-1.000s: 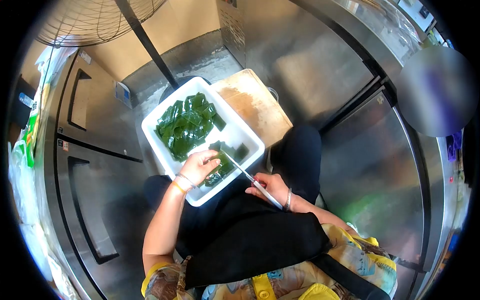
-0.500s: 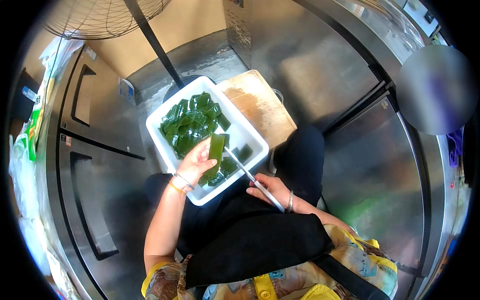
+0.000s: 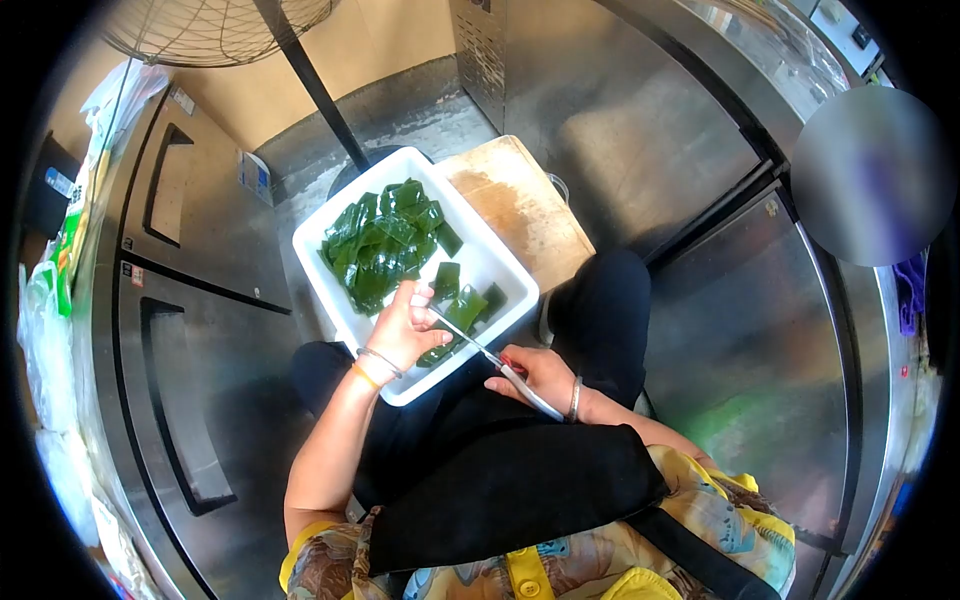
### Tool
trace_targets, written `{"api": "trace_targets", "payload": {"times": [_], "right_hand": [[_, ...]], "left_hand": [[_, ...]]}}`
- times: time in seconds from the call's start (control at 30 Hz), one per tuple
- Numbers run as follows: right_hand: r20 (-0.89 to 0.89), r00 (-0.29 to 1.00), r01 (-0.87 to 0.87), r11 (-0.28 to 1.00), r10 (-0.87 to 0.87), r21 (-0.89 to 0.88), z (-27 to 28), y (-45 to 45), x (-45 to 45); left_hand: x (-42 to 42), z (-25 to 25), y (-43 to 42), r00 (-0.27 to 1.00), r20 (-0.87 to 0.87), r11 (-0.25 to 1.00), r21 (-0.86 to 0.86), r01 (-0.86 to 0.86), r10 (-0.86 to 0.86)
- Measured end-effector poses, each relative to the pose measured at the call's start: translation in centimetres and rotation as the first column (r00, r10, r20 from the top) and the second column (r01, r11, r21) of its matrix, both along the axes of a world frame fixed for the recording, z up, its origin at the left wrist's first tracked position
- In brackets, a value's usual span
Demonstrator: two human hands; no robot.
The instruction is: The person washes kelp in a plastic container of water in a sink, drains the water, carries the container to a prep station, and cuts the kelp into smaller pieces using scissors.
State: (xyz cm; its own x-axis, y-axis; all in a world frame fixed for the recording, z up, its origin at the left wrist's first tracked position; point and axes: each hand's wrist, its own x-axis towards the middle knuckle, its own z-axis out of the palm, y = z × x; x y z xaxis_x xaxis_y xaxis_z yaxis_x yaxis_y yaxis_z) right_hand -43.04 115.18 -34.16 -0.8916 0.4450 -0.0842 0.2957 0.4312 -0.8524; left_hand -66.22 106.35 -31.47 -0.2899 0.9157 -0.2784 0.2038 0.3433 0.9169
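My right hand [image 3: 545, 377] is closed around a pair of scissors [image 3: 470, 342], with red and pale grey on the handles. The blades point up and left, and their tips reach my left hand [image 3: 400, 332]. That hand is over the near side of a white plastic tray [image 3: 508, 262], fingers apart, with no strip visible in it. Glossy dark green kelp pieces [image 3: 383, 240] are heaped in the tray's far left part. Several looser kelp pieces [image 3: 465, 305] lie near the blades.
A wooden board [image 3: 515, 205] lies beyond the tray's right side. Steel cabinets with black handles [image 3: 170, 400] stand at left, and more steel doors [image 3: 750, 340] at right. A wire-cage fan [image 3: 215, 30] rises behind the tray. My knees are by the tray's near edge.
The green kelp strip in my left hand is no longer there; a piece lies in the tray below the blades. My left hand has turned, and the scissors have shifted slightly down and left.
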Motion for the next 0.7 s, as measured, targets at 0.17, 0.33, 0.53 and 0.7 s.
{"api": "trace_targets", "payload": {"times": [0.17, 0.33, 0.53, 0.7], "right_hand": [[-0.019, 1.0, 0.001, 1.0, -0.001, -0.015, -1.1, 0.0, 0.4], [-0.045, 0.999, 0.02, 0.999, -0.022, -0.047, -1.8, -0.1, 0.2], [0.02, 0.94, 0.286, 0.756, -0.34, -0.589, -1.6, 2.2, 0.9], [-0.03, 0.907, 0.232, 0.559, -0.419, -0.796, -2.0, 4.3, 1.5]], "left_hand": [[-0.5, 0.6, 0.0, 0.995, -0.092, 0.998, -0.057, 0.022, -0.027], [-0.7, -1.8, 0.0, 0.998, -0.038, 0.994, -0.101, 0.043, -0.047], [-3.5, -7.4, 1.4, 0.977, -0.205, 0.998, 0.02, 0.059, -0.054], [-3.5, -10.5, 4.5, 0.702, -0.711, 0.999, 0.0, -0.035, 0.024]]}}
